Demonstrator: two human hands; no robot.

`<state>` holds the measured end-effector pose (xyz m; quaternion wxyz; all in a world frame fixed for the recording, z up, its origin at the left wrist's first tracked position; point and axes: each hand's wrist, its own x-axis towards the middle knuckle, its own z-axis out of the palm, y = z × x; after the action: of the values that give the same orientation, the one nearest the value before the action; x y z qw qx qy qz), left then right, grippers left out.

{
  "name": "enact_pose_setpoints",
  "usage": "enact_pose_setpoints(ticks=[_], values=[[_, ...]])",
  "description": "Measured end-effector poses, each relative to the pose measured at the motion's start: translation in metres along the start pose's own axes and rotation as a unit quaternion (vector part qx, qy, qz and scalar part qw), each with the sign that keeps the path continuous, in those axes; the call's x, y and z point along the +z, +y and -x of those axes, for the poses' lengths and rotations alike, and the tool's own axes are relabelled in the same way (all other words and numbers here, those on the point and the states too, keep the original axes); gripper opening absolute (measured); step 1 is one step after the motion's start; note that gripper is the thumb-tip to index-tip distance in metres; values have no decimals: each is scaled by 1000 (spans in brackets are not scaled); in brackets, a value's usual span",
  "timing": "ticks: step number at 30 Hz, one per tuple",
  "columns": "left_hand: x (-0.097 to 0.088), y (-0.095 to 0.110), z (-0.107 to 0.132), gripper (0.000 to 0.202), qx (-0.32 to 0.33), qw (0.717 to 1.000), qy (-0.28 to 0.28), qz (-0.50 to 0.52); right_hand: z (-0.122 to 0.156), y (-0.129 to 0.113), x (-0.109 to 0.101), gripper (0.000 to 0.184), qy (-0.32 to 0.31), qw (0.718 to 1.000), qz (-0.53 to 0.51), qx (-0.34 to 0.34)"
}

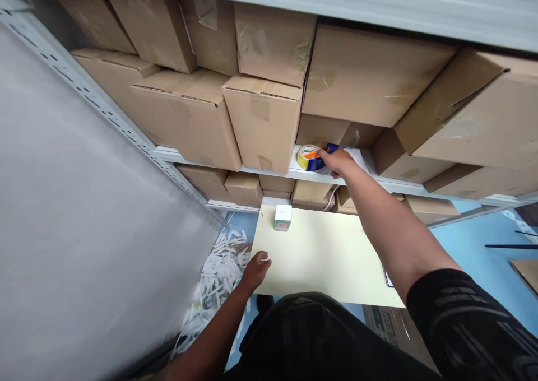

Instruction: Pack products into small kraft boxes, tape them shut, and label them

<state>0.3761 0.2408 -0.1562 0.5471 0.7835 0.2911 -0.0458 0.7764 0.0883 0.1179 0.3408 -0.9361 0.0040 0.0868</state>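
My right hand (339, 161) reaches out to the shelf and is closed on a blue tape dispenser. Its roll of yellow tape (301, 158) with an orange core faces left, and the dispenser is at the shelf's front edge. My left hand (256, 272) is low, at the left edge of the pale yellow table (319, 252). Its fingers are curled together; a thin light line shows at the fingertips, too small to name. Beyond that hand, a small white and green box (283, 218) stands near the table's far left corner.
Cardboard boxes (263, 123) fill the metal shelf (269, 171) in front, stacked above and below. White paper strips (218, 269) lie heaped on the floor at left, beside a grey wall (84, 230). A dark-edged flat object (387, 276) is partly hidden behind my right arm.
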Motion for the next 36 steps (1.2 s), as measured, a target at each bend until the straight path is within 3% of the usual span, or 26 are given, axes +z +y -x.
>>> enact_pose_setpoints(ticks=[5,8,13,19,21,25,29,33,36], values=[[-6,-6,12,23,-1,1000,0,10,-26,-6,33,42,-36,994,-102,14],[-9,-12,17,23,-1,1000,3,12,-25,-5,39,39,-54,990,-122,48],[-12,-19,21,21,4,1000,0,4,-10,-5,24,35,20,992,-91,80],[-12,-15,19,22,5,1000,-25,-14,22,-1,2,33,-43,997,53,35],[-11,-12,17,23,15,999,-36,-20,39,9,-5,34,-34,996,85,-2],[-8,-11,16,22,37,996,-53,-53,88,54,-18,36,21,985,149,-86],[-5,-15,19,20,39,992,-83,-86,145,126,-20,39,12,974,207,-96],[0,-19,22,20,50,985,-112,-125,191,213,0,33,-45,961,266,-58],[9,-21,26,20,48,980,-118,-154,210,277,25,29,-99,950,294,-36]])
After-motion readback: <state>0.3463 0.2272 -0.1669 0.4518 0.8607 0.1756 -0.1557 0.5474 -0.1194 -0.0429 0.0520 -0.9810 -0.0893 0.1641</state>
